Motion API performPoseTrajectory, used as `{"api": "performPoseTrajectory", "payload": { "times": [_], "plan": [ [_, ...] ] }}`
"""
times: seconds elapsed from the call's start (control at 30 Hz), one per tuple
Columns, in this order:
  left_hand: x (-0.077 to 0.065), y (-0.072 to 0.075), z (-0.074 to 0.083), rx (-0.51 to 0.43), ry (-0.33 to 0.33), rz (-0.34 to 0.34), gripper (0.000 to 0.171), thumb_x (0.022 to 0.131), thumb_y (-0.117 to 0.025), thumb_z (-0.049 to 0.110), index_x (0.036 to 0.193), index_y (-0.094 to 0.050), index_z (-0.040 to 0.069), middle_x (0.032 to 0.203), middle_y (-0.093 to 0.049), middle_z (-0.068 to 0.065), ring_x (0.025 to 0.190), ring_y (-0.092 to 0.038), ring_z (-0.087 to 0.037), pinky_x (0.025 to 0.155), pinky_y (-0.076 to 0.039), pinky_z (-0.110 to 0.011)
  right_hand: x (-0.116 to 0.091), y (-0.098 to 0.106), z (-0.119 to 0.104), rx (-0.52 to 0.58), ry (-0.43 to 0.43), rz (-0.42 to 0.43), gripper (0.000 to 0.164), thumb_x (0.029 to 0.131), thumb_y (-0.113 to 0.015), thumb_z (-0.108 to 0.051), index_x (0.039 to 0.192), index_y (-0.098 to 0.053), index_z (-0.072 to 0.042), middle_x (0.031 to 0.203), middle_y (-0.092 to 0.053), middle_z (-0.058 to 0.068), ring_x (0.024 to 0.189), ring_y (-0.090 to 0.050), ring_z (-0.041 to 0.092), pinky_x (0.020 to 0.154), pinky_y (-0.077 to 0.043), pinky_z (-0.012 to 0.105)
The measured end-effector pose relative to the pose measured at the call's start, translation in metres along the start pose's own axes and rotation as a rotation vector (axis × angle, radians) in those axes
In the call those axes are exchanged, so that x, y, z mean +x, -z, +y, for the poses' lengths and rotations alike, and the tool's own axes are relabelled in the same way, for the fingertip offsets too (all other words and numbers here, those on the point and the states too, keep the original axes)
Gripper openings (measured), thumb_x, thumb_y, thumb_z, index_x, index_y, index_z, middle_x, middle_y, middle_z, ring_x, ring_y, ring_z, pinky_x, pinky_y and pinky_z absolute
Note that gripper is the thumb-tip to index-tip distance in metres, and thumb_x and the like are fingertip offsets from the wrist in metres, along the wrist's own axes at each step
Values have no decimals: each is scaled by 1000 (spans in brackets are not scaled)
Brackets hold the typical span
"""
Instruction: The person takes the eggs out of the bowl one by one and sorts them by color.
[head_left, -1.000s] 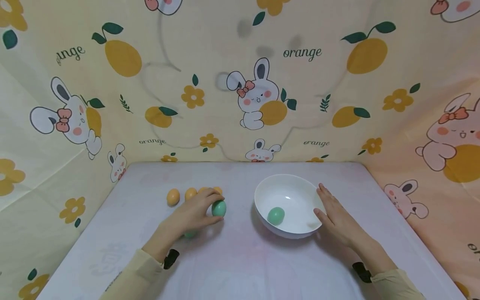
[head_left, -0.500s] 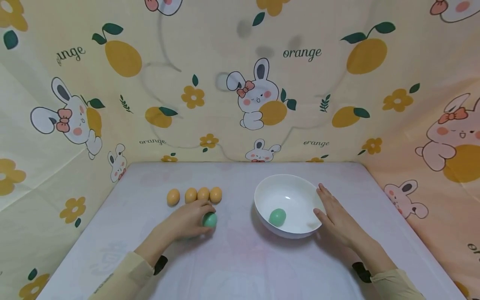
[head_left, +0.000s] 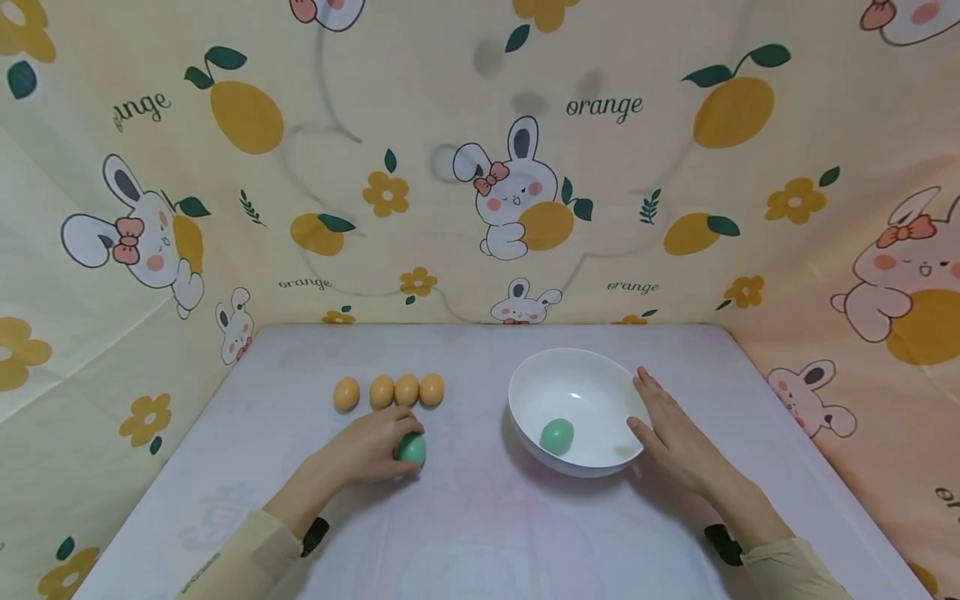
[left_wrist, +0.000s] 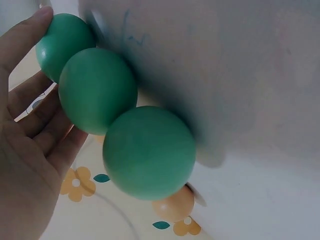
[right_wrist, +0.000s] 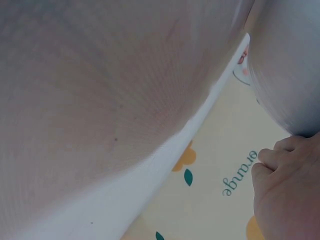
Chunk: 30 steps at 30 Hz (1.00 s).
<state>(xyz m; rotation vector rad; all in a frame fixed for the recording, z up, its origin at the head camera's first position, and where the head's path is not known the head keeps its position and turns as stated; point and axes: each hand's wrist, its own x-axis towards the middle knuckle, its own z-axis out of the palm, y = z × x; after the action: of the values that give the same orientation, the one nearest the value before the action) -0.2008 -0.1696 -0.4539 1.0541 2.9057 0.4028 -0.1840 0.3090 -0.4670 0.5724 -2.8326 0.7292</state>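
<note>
In the head view my left hand holds a green egg at the table's left middle, thumb on the near side and fingers on the far side. Two more green eggs, such as the closest green egg, line up beside it in the left wrist view; the hand hides them from the head camera. A white bowl stands to the right with one green egg inside, lying near its front wall. My right hand rests against the bowl's right side, fingers straight.
Behind the left hand lie several orange-brown eggs in a loose row, the leftmost set slightly apart. A pale cloth covers the table. Patterned fabric with rabbits and oranges encloses the back and both sides.
My left hand has moved left and toward me with its green egg, uncovering the orange-brown eggs. The egg in the bowl has rolled slightly right. My right hand has stayed put.
</note>
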Motion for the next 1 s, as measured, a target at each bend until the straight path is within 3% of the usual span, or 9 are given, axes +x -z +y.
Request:
{"api": "performPoseTrajectory", "payload": {
  "times": [1.0],
  "plan": [
    [-7,1,0,12,2,17,51,82,-90,33,120,-72,6,121,-67,-7,102,-67,-23,88,-58,-40,0,1,-1,10,-18,-14,71,111,-46,-33,163,-17,5,172,-11,22,158,-11,43,126,-14,58]
  ]
}}
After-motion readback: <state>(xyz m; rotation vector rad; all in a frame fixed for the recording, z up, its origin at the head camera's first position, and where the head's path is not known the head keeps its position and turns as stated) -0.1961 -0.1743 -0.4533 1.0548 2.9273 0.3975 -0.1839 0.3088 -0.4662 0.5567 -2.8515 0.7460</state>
